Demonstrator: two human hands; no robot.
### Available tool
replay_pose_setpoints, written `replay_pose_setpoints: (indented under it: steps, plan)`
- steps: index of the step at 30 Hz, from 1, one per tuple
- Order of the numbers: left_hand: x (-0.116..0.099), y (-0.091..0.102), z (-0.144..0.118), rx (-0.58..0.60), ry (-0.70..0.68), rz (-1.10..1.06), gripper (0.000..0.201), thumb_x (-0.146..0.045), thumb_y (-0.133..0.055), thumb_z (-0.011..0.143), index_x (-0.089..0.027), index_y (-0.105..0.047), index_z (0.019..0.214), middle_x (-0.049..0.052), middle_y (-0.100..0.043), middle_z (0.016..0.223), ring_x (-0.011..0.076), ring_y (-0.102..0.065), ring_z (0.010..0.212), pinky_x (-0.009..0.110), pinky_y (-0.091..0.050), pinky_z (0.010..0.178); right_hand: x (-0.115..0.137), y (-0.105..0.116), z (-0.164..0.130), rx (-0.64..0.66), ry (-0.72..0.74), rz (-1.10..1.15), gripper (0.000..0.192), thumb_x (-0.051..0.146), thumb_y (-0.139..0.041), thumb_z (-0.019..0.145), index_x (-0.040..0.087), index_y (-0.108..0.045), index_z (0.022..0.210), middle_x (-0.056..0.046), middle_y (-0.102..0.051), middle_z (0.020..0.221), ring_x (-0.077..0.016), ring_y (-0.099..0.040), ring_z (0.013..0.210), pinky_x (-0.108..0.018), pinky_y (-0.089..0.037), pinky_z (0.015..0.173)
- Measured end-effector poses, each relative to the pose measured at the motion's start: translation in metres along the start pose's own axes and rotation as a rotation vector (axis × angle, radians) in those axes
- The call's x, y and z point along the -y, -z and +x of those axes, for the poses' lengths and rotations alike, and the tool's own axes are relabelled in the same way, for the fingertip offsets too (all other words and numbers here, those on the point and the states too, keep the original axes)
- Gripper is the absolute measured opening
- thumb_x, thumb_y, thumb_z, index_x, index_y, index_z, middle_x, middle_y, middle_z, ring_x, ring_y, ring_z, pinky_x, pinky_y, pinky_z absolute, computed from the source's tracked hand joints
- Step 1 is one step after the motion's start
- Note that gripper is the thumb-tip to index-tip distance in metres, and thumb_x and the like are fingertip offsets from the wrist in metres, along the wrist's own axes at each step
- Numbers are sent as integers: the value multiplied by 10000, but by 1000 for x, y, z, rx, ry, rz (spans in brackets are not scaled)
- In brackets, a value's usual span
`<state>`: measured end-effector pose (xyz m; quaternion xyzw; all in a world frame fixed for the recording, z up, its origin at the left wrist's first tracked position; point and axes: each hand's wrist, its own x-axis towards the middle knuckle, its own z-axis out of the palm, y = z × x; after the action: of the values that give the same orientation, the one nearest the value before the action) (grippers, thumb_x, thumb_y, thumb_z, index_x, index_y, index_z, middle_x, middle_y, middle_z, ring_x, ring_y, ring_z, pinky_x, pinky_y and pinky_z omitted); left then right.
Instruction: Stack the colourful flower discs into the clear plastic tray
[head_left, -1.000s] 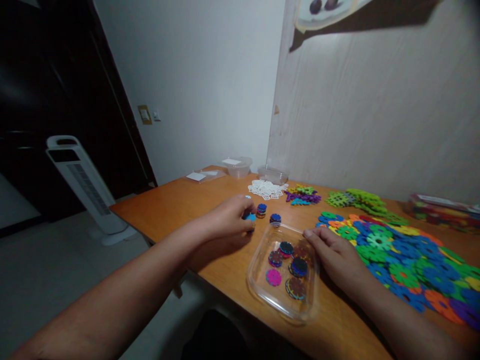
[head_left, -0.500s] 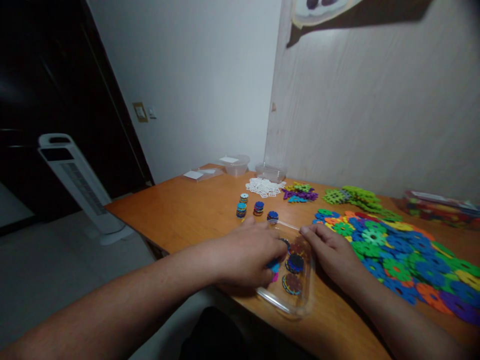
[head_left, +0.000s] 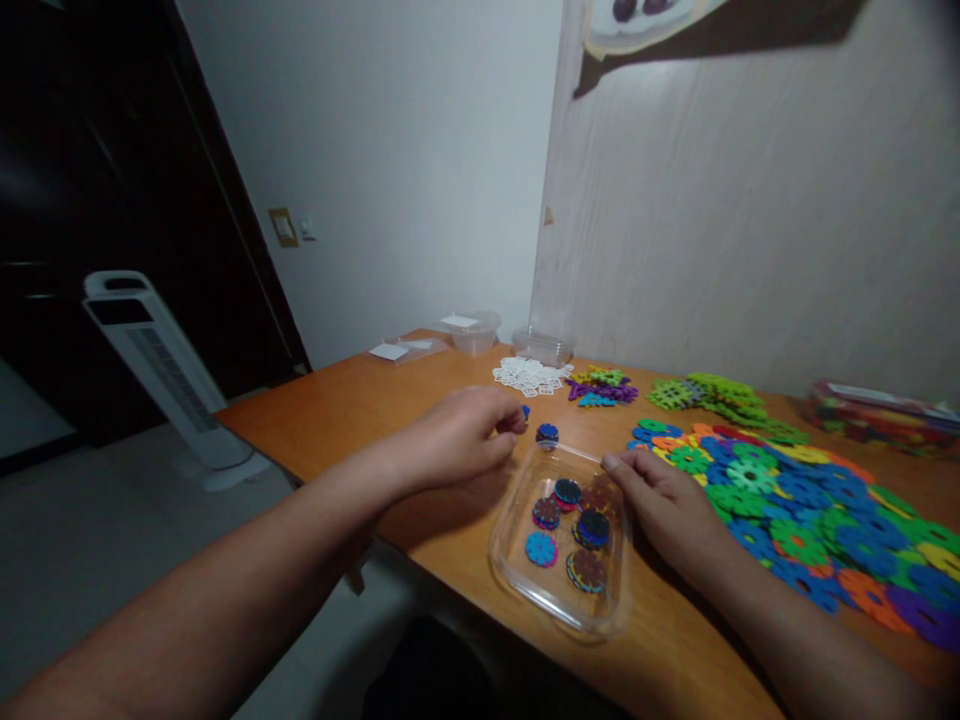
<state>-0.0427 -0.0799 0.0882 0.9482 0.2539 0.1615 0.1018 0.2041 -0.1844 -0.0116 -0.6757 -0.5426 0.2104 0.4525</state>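
A clear plastic container [head_left: 504, 575] sits near the table's front edge. Inside it are several small stacks of notched discs: a light blue one [head_left: 541, 549], a black-topped one [head_left: 592, 528] and a brown-topped one [head_left: 587, 571] among them. My right hand [head_left: 667, 500] grips the container's right rim, thumb on top. My left hand [head_left: 469, 435] is above the table beyond the container's left side, thumb and forefinger curved and apart. Just past its fingertips shows a blue disc stack [head_left: 526, 413], partly hidden by the hand. Another dark blue stack [head_left: 547, 434] stands behind the container.
Large flower-shaped discs [head_left: 810, 520] in many colours spread to the right. Behind are white lattice pieces [head_left: 531, 375], purple and green snowflake pieces [head_left: 600, 385], a clear bowl [head_left: 475, 332] and a lidded box [head_left: 885, 418]. A white tower fan [head_left: 165, 370] stands on the floor.
My left hand has come out of the container and moved up and left to the stacks on the table, leaving the light blue disc stack inside. My right hand stays on the rim.
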Motion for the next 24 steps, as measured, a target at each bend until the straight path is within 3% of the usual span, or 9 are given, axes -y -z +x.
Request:
replay_pose_setpoints:
  steps: [3,6,11,15,24]
  plan:
    - [28,-8,6,-76,160,20,158,-216,-519,855,-160,-647,930,73,-653,927,163,-549,808,298,-407,726,1,0,1,8,-6,-7,450,643,-520,888,214,-610,788,1,-574,709,-206,-534,721,-310,-423,647]
    - [42,-17,8,-45,232,53,156,-227,-531,841,-166,-659,906,78,-654,918,173,-552,810,301,-401,715,1,0,1,11,5,-13,454,645,-514,890,215,-613,785,-1,-578,713,-208,-537,724,-312,-420,643]
    - [43,-30,8,74,226,92,146,-309,-579,827,-177,-642,817,74,-649,885,180,-540,780,304,-379,682,1,1,0,10,25,-38,442,628,-514,895,218,-605,758,1,-574,699,-203,-533,706,-310,-417,640]
    - [43,-38,11,115,212,140,240,-409,-611,823,-183,-667,880,95,-660,950,197,-560,817,304,-387,676,1,1,0,8,20,-41,439,629,-514,894,219,-606,766,1,-578,695,-205,-544,701,-309,-418,632]
    - [41,-43,15,184,231,101,186,-333,-598,815,-156,-635,770,51,-642,789,152,-541,707,267,-378,621,1,1,0,1,26,-36,448,634,-512,896,219,-604,755,0,-572,689,-205,-532,695,-312,-415,622]
